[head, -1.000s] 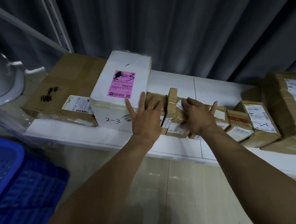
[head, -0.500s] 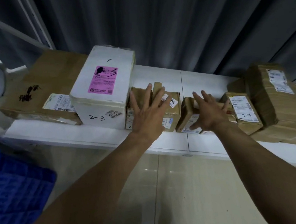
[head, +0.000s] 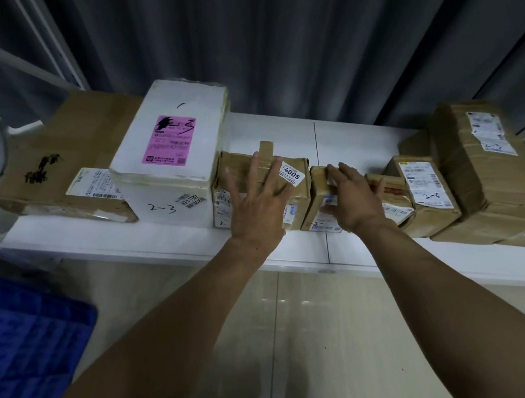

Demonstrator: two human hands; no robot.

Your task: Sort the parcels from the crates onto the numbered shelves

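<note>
Pressing shelf [head: 362,143] parcels [head: 318,183] — left hand [head: 255,209] fingers [head: 253,173] splayed on 4005 box [head: 241,168], right hand [head: 355,198] fingers flat.

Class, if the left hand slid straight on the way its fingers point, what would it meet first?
The left hand lies flat on the brown parcel with the 4005 sticker. Sliding on, it would probably meet the raised tab at that parcel's back edge first; depth is unclear.
</note>
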